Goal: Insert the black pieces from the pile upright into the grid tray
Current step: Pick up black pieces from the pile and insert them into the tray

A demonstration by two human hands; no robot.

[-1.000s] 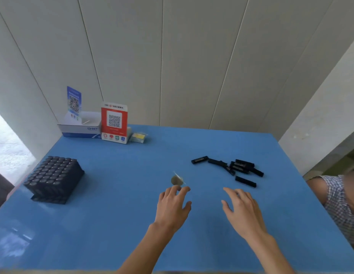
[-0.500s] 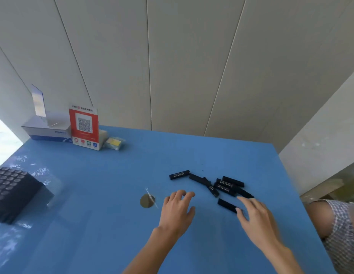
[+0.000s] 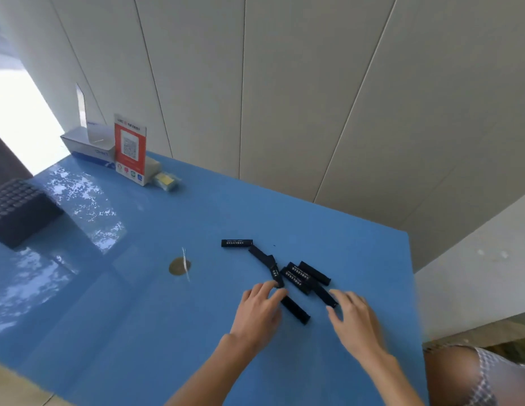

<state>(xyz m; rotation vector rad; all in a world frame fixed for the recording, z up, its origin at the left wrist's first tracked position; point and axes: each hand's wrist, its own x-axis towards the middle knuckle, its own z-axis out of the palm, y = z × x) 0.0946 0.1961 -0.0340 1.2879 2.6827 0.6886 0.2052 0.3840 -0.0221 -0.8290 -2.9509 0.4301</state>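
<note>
Both hands, left hand (image 3: 259, 310) and right hand (image 3: 353, 319), reach the pile (image 3: 296, 278) with fingers loosely spread, holding nothing. Grid tray (image 3: 19, 212) sits far left of it; a hasty grab could scatter pieces.

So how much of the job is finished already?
The grid tray at the left edge looks mostly full of black pieces, though it is partly cut off. Nothing is in hand: the left hand and right hand are open, reaching the pile of black pieces on the blue table. About seven pieces lie flat, waiting to go in.
</note>
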